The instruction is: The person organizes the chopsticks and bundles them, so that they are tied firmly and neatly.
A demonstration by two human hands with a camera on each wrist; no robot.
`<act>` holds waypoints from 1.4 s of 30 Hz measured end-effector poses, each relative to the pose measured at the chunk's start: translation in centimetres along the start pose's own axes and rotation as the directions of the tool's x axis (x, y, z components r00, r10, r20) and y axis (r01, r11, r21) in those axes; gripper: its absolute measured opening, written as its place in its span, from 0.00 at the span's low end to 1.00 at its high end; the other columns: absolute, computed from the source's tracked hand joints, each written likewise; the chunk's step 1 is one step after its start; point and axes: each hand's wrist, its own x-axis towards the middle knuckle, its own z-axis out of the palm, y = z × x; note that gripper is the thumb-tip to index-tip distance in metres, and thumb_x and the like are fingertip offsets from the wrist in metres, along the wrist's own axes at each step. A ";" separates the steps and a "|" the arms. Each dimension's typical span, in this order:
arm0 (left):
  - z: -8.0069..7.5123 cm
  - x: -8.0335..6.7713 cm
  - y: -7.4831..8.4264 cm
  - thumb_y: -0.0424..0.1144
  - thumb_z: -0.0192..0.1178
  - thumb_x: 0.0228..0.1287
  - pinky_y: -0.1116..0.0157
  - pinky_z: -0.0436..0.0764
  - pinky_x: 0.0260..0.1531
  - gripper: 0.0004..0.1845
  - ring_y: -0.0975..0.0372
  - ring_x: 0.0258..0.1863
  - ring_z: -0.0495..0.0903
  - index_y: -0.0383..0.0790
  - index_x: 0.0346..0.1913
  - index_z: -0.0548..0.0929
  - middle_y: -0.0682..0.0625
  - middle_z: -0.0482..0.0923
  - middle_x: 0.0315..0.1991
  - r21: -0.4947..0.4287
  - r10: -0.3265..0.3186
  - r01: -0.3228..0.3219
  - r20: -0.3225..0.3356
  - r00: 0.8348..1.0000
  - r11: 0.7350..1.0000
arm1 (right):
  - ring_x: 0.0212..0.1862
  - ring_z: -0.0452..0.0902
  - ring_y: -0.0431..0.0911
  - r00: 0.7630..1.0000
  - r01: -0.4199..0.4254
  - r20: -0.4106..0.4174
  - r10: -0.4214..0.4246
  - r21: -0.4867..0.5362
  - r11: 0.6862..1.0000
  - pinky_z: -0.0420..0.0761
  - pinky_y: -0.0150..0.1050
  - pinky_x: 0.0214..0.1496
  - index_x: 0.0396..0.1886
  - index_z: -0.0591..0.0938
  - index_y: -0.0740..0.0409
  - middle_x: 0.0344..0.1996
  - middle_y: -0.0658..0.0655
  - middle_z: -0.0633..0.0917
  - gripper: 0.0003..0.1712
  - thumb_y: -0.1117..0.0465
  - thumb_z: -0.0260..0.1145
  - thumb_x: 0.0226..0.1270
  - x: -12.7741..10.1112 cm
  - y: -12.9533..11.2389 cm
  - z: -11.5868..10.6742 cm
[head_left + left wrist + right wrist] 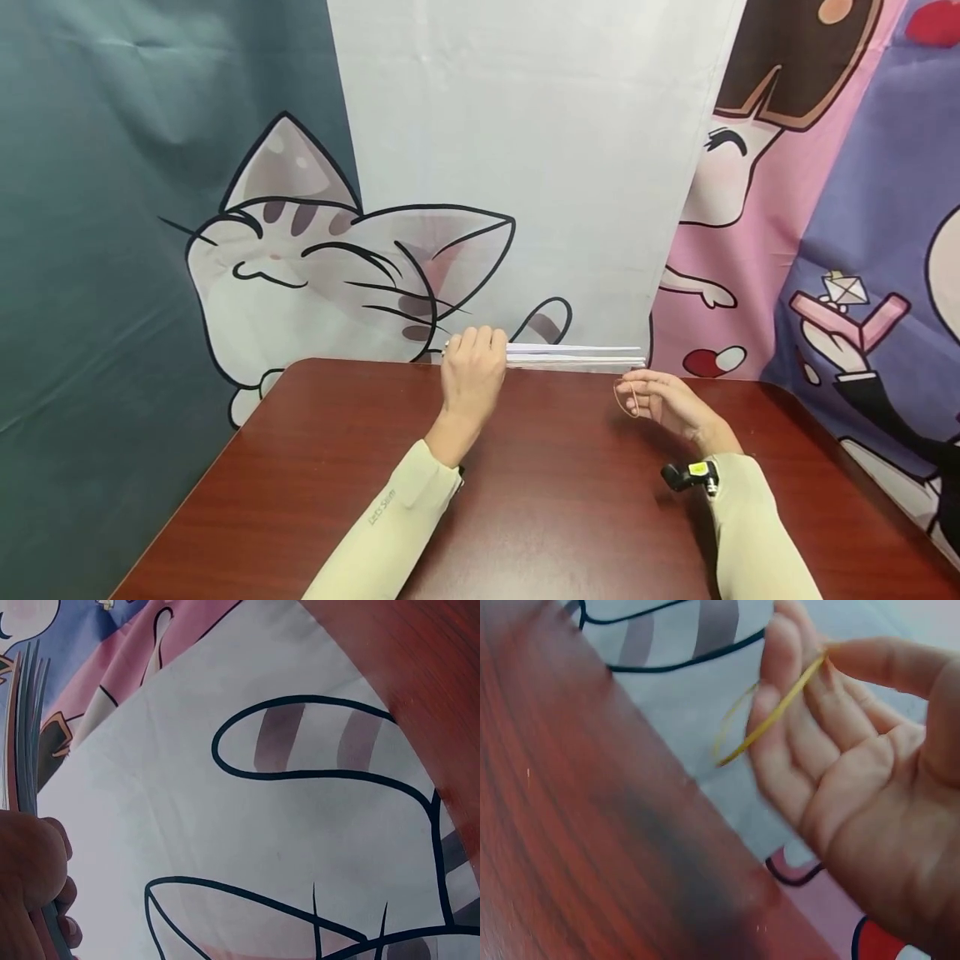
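Note:
My left hand (474,367) grips a bundle of slim, silvery chopsticks (573,357) above the table's far edge. They stick out sideways to the right, their thin ends fanned slightly apart. In the left wrist view the chopsticks (26,750) rise from the curled fingers, and their other ends are mostly hidden in the fist. Just below and right of the tips, my right hand (671,408) pinches a thin yellow-brown rubber band (776,712) between thumb and fingertip. The band hangs as a loose loop, apart from the chopsticks.
A reddish-brown wooden table (555,500) spreads below both hands. Behind it hangs a cloth backdrop (540,167) with cartoon drawings, close to the table's far edge. A small black camera (688,476) is strapped at the right wrist.

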 end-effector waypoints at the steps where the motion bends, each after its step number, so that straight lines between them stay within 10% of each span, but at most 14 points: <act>1: 0.0 0.0 0.0 0.30 0.52 0.64 0.64 0.65 0.25 0.12 0.57 0.22 0.69 0.43 0.22 0.70 0.51 0.66 0.19 0.001 -0.005 0.005 -0.001 1.000 1.000 | 0.43 0.85 0.46 0.999 0.028 0.027 -0.028 0.018 0.999 0.84 0.38 0.45 0.53 0.80 0.61 0.48 0.58 0.87 0.28 0.77 0.33 0.75 0.1 -0.2 0.2; 11: 0.2 0.1 0.0 0.32 0.51 0.66 0.63 0.64 0.25 0.13 0.56 0.22 0.69 0.42 0.23 0.71 0.49 0.67 0.20 -0.002 -0.027 0.027 -0.041 0.999 1.000 | 0.36 0.83 0.44 0.958 0.271 0.059 -0.282 0.146 0.951 0.81 0.32 0.39 0.46 0.81 0.64 0.40 0.59 0.86 0.14 0.73 0.49 0.76 1.1 -3.4 4.2; 23: 0.1 0.2 -0.2 0.35 0.62 0.58 0.62 0.67 0.26 0.10 0.56 0.24 0.71 0.42 0.23 0.72 0.49 0.69 0.21 -0.015 -0.047 0.046 -0.025 0.999 0.999 | 0.55 0.81 0.49 0.910 0.408 -0.022 -0.415 -0.145 0.902 0.80 0.37 0.54 0.55 0.81 0.68 0.54 0.63 0.84 0.21 0.82 0.56 0.65 1.6 -6.6 9.8; 30: 0.0 0.2 0.2 0.35 0.62 0.59 0.62 0.67 0.27 0.10 0.56 0.23 0.71 0.43 0.24 0.73 0.50 0.69 0.21 -0.053 -0.037 0.034 -0.052 0.998 0.998 | 0.39 0.85 0.39 0.877 0.299 -0.180 -0.445 -0.521 0.799 0.83 0.32 0.42 0.56 0.83 0.59 0.40 0.52 0.89 0.28 0.81 0.67 0.54 2.3 -6.5 12.2; 36: -0.2 0.0 0.6 0.35 0.60 0.61 0.62 0.68 0.25 0.11 0.57 0.21 0.71 0.43 0.22 0.74 0.50 0.69 0.20 -0.052 -0.046 0.040 -0.119 0.992 0.998 | 0.34 0.84 0.38 0.845 0.243 -0.239 -0.479 -0.626 0.741 0.81 0.29 0.36 0.58 0.82 0.58 0.34 0.49 0.88 0.31 0.77 0.71 0.53 2.2 -6.6 13.3; 42: -0.1 0.2 0.9 0.33 0.57 0.61 0.62 0.68 0.24 0.11 0.57 0.17 0.68 0.43 0.21 0.72 0.51 0.67 0.19 -0.059 -0.017 0.008 -0.167 0.986 0.998 | 0.35 0.86 0.39 0.868 0.183 -0.204 -0.453 -0.717 0.673 0.82 0.31 0.36 0.60 0.78 0.65 0.33 0.50 0.88 0.31 0.76 0.72 0.53 1.6 -7.7 13.8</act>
